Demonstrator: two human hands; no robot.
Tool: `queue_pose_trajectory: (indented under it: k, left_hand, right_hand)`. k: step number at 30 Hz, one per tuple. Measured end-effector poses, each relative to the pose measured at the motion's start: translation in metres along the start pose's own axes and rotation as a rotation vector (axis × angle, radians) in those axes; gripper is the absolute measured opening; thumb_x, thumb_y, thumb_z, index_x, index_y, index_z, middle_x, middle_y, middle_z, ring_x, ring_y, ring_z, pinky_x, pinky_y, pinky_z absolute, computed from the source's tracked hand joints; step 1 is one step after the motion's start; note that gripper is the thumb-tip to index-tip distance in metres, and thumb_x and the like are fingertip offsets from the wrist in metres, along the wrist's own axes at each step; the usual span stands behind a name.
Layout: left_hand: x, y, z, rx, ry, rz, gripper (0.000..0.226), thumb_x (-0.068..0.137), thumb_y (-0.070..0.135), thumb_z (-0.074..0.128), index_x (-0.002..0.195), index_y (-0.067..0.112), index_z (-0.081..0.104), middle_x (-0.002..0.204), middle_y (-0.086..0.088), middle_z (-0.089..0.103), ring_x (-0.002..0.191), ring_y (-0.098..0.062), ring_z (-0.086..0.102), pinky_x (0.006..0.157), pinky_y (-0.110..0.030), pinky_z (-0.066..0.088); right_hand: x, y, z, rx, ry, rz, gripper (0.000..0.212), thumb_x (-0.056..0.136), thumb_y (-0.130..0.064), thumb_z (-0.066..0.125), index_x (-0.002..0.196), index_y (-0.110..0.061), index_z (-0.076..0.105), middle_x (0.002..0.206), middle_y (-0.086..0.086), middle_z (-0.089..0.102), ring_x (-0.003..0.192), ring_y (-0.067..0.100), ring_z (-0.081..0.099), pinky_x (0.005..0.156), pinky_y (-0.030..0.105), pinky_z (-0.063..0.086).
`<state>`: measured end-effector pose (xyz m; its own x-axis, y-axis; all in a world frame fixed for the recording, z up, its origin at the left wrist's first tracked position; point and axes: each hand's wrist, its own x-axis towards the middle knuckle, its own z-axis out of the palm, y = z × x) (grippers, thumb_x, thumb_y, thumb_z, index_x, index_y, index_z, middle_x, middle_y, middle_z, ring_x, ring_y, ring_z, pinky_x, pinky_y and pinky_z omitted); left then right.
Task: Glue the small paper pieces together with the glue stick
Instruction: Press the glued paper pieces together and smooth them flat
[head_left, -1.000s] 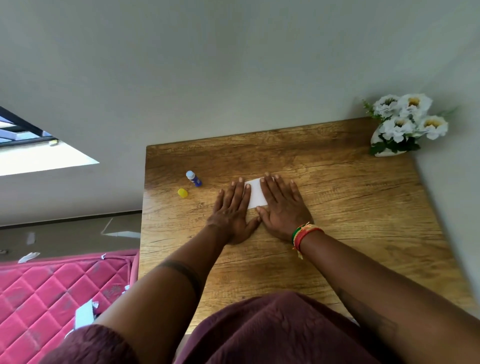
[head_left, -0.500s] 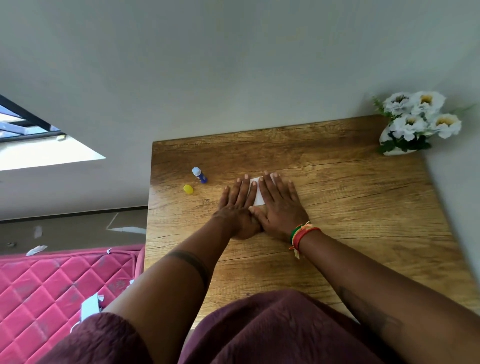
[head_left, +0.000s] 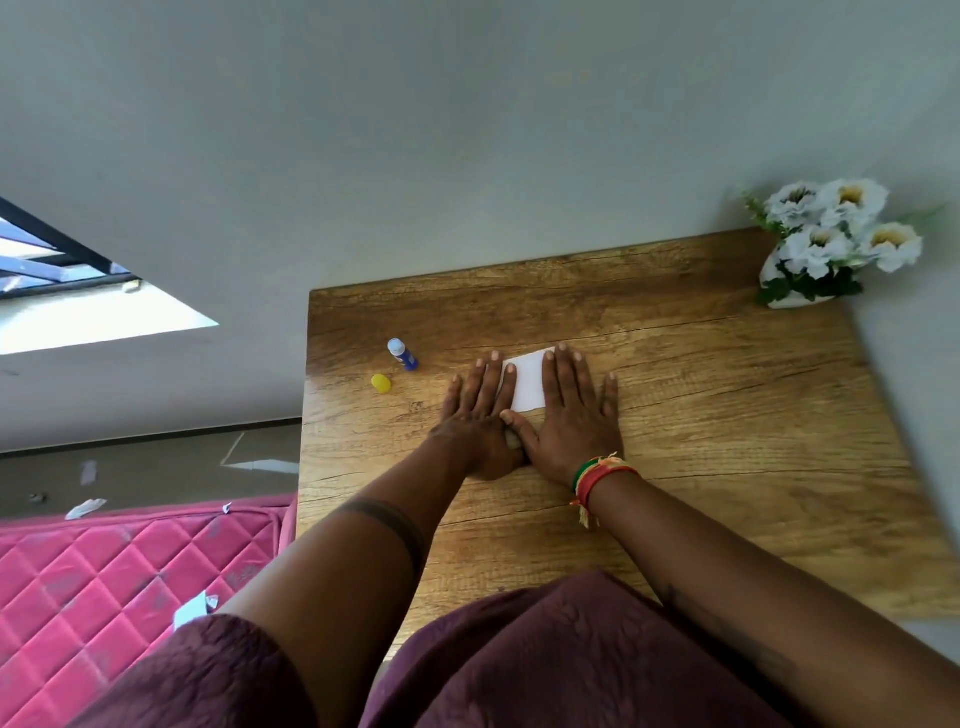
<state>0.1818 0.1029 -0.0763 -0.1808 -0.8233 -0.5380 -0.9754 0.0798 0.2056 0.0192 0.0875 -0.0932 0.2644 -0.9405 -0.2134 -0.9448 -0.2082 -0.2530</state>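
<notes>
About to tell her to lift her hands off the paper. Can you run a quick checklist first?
1. White paper flat on the table: ok.
2. Left hand and right hand pressing it with flat fingers: ok.
3. Glue bond set: cannot tell.
4. Pieces aligned: cannot tell, the hands cover both side edges.
5. Glue stick within reach left of the hands: ok.
6. Glue stick capped: not ok, yellow cap lies apart.

wooden table (head_left: 727, 415) — on it: white paper (head_left: 527, 382) | glue stick (head_left: 402, 354) | yellow cap (head_left: 381, 383) | flower vase (head_left: 789, 296)
</notes>
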Motion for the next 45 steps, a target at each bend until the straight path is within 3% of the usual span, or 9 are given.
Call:
queue_pose_trajectory:
  k: [4, 12, 16, 19, 25, 32, 36, 40, 45]
  left_hand:
    - [-0.011, 0.001, 0.005, 0.009, 0.075, -0.039, 0.116, 0.079, 0.089, 0.025, 0.154, 0.023, -0.033, 0.161, -0.002, -0.042, 0.150, -0.022, -0.035, 0.125, -0.052, -0.010]
    - [-0.032, 0.017, 0.019, -0.096, 0.145, -0.328, 0.134, 0.066, 0.103, 0.011, 0.153, 0.011, -0.033, 0.160, -0.011, -0.042, 0.149, -0.027, -0.037, 0.122, -0.053, -0.018]
    - [-0.032, 0.018, 0.012, -0.063, 0.197, -0.214, 0.122, 0.077, 0.093, 0.025, 0.156, 0.017, -0.029, 0.161, -0.011, -0.041, 0.149, -0.030, -0.036, 0.123, -0.054, -0.016]
    - [-0.021, 0.009, -0.004, 0.018, 0.127, -0.130, 0.124, 0.080, 0.089, 0.035, 0.157, 0.014, -0.027, 0.164, -0.008, -0.037, 0.152, -0.028, -0.031, 0.125, -0.055, -0.008]
    - [-0.013, 0.010, -0.009, 0.012, 0.040, -0.216, 0.134, 0.075, 0.092, 0.044, 0.155, 0.016, -0.032, 0.163, -0.005, -0.038, 0.150, -0.032, -0.033, 0.124, -0.058, -0.009]
    - [-0.006, 0.009, -0.017, -0.014, -0.116, -0.258, 0.146, 0.066, 0.095, 0.053, 0.148, 0.019, -0.042, 0.153, -0.002, -0.052, 0.142, -0.035, -0.044, 0.121, -0.061, -0.014]
    - [0.002, 0.007, -0.017, -0.003, -0.185, -0.283, 0.141, 0.076, 0.080, 0.060, 0.138, 0.021, -0.052, 0.142, -0.004, -0.063, 0.132, -0.038, -0.054, 0.117, -0.066, -0.017]
    - [0.008, 0.006, -0.016, -0.028, -0.228, -0.339, 0.134, 0.077, 0.074, 0.056, 0.120, 0.023, -0.061, 0.127, -0.001, -0.072, 0.127, -0.037, -0.059, 0.113, -0.066, -0.023]
    - [0.010, 0.005, -0.015, -0.031, -0.230, -0.315, 0.125, 0.083, 0.070, 0.052, 0.142, 0.024, -0.049, 0.135, -0.001, -0.068, 0.130, -0.036, -0.057, 0.113, -0.065, -0.024]
  right_hand:
    - [0.002, 0.004, -0.004, -0.008, -0.060, -0.016, 0.096, 0.089, -0.079, 0.014, 0.160, -0.022, -0.017, 0.168, -0.004, -0.023, 0.155, 0.019, -0.018, 0.122, 0.058, -0.011]
    - [0.006, 0.003, -0.008, -0.045, -0.133, -0.003, 0.093, 0.090, -0.076, 0.013, 0.158, -0.023, -0.023, 0.165, -0.005, -0.032, 0.153, 0.020, -0.025, 0.120, 0.058, -0.013]
    - [0.006, 0.003, -0.008, -0.040, -0.144, -0.010, 0.094, 0.090, -0.076, 0.013, 0.157, -0.023, -0.023, 0.164, -0.005, -0.034, 0.153, 0.019, -0.026, 0.120, 0.058, -0.013]
    - [0.007, 0.002, -0.009, -0.055, -0.166, -0.006, 0.095, 0.090, -0.076, 0.016, 0.158, -0.022, -0.022, 0.164, -0.004, -0.033, 0.153, 0.021, -0.025, 0.121, 0.059, -0.013]
    - [0.008, -0.003, -0.019, -0.084, -0.201, -0.012, 0.095, 0.092, -0.072, 0.022, 0.157, -0.019, -0.023, 0.165, -0.001, -0.032, 0.154, 0.025, -0.023, 0.121, 0.062, -0.007]
    - [0.021, -0.028, -0.048, -0.129, -0.223, -0.029, 0.101, 0.085, -0.061, 0.045, 0.161, -0.012, -0.001, 0.169, 0.010, -0.005, 0.154, 0.039, -0.004, 0.122, 0.062, 0.004]
    - [0.018, -0.028, -0.035, -0.124, -0.216, -0.319, 0.088, 0.094, -0.053, 0.037, 0.162, -0.014, -0.004, 0.170, 0.004, -0.012, 0.156, 0.026, -0.013, 0.124, 0.054, -0.006]
    - [0.020, -0.014, -0.026, -0.080, -0.209, -0.372, 0.078, 0.100, -0.050, 0.027, 0.162, -0.017, -0.006, 0.170, 0.001, -0.013, 0.156, 0.018, -0.012, 0.125, 0.049, -0.007]
    - [0.011, -0.015, -0.017, -0.027, -0.117, -0.292, 0.075, 0.101, -0.047, 0.030, 0.163, -0.018, -0.001, 0.171, 0.001, -0.006, 0.157, 0.017, -0.008, 0.126, 0.051, -0.005]
